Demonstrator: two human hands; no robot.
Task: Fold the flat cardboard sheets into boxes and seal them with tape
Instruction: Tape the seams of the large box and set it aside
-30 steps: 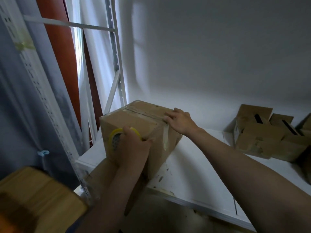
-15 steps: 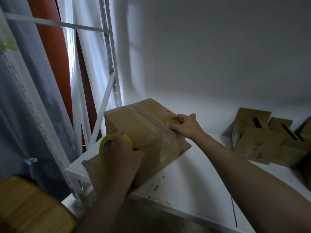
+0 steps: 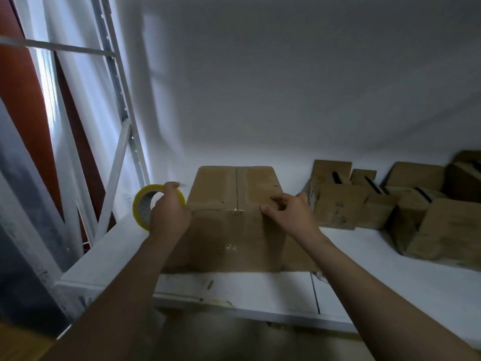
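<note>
Since the earlier frame, the brown cardboard box (image 3: 235,225) has been turned from a tilted, skewed pose to stand flat and square to the viewer, and the roll has been carried from the box's front to its left side. The box is set near the front edge of the white shelf board (image 3: 390,277), with its closed top flaps meeting in a centre seam (image 3: 236,188) that runs away from the viewer; glossy clear tape is seen along that seam and down the front face. The roll of yellow-rimmed tape (image 3: 141,204) is gripped by the left hand (image 3: 170,214), just beside the box's upper left corner. The right hand (image 3: 289,212) is laid with bent fingers and thumb on the top front edge, right of the seam; whether anything is pinched cannot be told. The hands are kept apart. Several other folded cardboard boxes (image 3: 338,207) are crowded at the right against the white wall (image 3: 286,87), and a white metal rack frame (image 3: 121,105) is seen at the left.
</note>
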